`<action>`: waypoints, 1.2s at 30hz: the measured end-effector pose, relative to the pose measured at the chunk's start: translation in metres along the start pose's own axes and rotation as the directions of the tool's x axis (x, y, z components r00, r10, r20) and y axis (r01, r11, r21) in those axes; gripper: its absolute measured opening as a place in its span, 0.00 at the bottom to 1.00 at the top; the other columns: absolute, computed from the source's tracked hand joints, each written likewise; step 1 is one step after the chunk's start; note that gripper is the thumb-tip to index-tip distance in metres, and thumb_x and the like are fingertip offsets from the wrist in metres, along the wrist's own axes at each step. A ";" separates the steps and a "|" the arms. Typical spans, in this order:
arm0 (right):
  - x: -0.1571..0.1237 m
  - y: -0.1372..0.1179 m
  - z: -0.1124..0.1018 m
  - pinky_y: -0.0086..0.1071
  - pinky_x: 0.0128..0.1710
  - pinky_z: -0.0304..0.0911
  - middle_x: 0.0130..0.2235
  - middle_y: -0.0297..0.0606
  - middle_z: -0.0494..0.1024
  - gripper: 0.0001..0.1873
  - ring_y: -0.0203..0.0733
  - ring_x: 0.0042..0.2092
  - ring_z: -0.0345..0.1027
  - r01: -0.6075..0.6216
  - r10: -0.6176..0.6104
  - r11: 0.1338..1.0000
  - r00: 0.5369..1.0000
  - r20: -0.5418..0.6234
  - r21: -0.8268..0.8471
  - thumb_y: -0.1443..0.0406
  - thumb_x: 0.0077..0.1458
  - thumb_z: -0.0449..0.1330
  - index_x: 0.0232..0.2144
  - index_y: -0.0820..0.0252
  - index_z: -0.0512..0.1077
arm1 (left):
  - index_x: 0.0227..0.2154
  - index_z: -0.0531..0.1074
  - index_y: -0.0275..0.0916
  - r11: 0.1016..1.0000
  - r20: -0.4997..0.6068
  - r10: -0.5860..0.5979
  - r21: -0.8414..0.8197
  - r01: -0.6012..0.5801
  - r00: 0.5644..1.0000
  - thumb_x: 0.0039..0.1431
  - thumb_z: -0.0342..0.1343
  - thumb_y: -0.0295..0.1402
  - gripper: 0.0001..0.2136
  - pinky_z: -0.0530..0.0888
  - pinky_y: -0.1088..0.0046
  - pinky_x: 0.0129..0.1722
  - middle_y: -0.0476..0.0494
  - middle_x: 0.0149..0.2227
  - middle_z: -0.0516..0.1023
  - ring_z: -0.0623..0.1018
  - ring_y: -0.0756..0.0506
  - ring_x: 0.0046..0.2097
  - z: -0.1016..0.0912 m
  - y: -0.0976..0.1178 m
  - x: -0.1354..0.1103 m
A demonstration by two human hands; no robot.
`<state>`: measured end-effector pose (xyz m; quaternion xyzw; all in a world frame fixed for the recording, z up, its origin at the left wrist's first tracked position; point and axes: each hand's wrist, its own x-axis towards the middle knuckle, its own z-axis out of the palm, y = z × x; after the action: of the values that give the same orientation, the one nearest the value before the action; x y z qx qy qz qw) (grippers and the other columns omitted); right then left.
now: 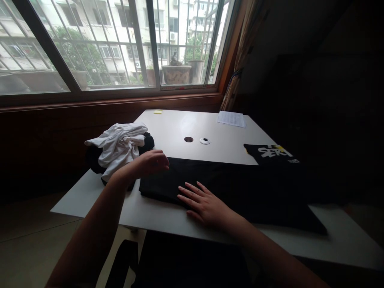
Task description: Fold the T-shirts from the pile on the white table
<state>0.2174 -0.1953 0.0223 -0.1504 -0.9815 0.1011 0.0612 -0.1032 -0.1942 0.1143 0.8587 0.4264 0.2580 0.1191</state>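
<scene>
A long black garment [228, 180] lies flattened across the front of the table, its kind not clear in the dim light. My right hand [204, 204] rests flat on its near edge with the fingers spread, holding nothing. Toward the garment's left end, my left hand [154, 162] has its fingers curled inward. The fingertips are turned away, so anything in them is hidden. A black garment with large white lettering [274, 152] lies at the back right, touching or overlapping the long one.
Left of my hands, a crumpled white garment [123, 140] lies on dark cloth [94, 160] at the edge of the white table [171, 128]. Behind are a round hole [189, 139], its loose cover [205, 141], papers [231, 119] and a yellow note [158, 112]. A barred window stands beyond.
</scene>
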 end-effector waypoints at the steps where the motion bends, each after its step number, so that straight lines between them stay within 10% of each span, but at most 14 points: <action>1: -0.001 0.000 0.001 0.57 0.72 0.35 0.73 0.35 0.52 0.30 0.50 0.74 0.40 0.003 -0.003 1.000 1.000 -0.020 -0.002 0.54 0.71 0.49 0.72 0.47 0.52 | 0.40 0.76 0.39 1.000 0.074 0.008 0.009 -0.008 0.997 0.66 0.59 0.38 0.07 0.72 0.73 0.40 0.45 0.40 0.76 0.75 0.48 0.39 0.001 0.012 -0.008; 5: -0.002 0.000 0.004 0.58 0.71 0.42 0.70 0.38 0.60 0.28 0.52 0.72 0.48 0.038 -0.037 0.999 0.992 -0.119 0.000 0.57 0.69 0.53 0.69 0.50 0.60 | 0.42 0.75 0.42 0.990 0.178 -0.063 0.137 0.039 0.982 0.63 0.62 0.31 0.06 0.72 0.70 0.45 0.45 0.42 0.75 0.74 0.45 0.45 0.023 0.036 -0.052; 12: 0.000 -0.004 0.009 0.50 0.70 0.53 0.62 0.39 0.74 0.22 0.47 0.64 0.64 0.140 -0.133 0.990 0.959 -0.252 0.012 0.63 0.69 0.55 0.63 0.54 0.70 | 0.38 0.73 0.39 0.946 0.023 -0.106 0.310 0.094 0.994 0.68 0.53 0.24 0.06 0.72 0.71 0.40 0.44 0.40 0.75 0.73 0.46 0.41 0.061 0.024 -0.107; 20: -0.005 -0.002 0.001 0.47 0.72 0.45 0.70 0.38 0.61 0.30 0.45 0.71 0.51 0.155 -0.147 0.982 0.986 -0.073 0.104 0.60 0.70 0.52 0.71 0.51 0.54 | 0.38 0.75 0.40 0.927 -0.057 -0.112 0.354 0.125 0.992 0.71 0.50 0.27 0.09 0.72 0.71 0.38 0.44 0.39 0.75 0.72 0.47 0.39 0.064 0.023 -0.128; 30: -0.009 -0.011 -0.013 0.50 0.74 0.27 0.74 0.33 0.45 0.40 0.48 0.75 0.36 0.089 -0.107 0.981 0.990 0.092 0.175 0.44 0.69 0.48 0.74 0.47 0.38 | 0.33 0.75 0.39 0.857 0.010 -0.237 0.473 0.204 0.972 0.71 0.50 0.33 0.11 0.74 0.69 0.38 0.44 0.36 0.76 0.75 0.46 0.38 0.055 0.051 -0.080; 36: -0.009 -0.008 -0.009 0.50 0.74 0.29 0.74 0.33 0.47 0.39 0.48 0.74 0.39 0.091 -0.106 0.981 0.991 0.080 0.170 0.45 0.68 0.50 0.74 0.46 0.42 | 0.64 0.66 0.40 0.903 0.053 -0.196 0.399 0.159 0.979 0.74 0.45 0.39 0.20 0.65 0.55 0.65 0.37 0.67 0.67 0.64 0.38 0.68 0.089 0.016 -0.027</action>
<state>0.2254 -0.2036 0.0315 -0.0915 -0.9777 0.1860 0.0348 -0.0574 -0.2238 0.0370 0.8336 0.5399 0.1158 -0.0132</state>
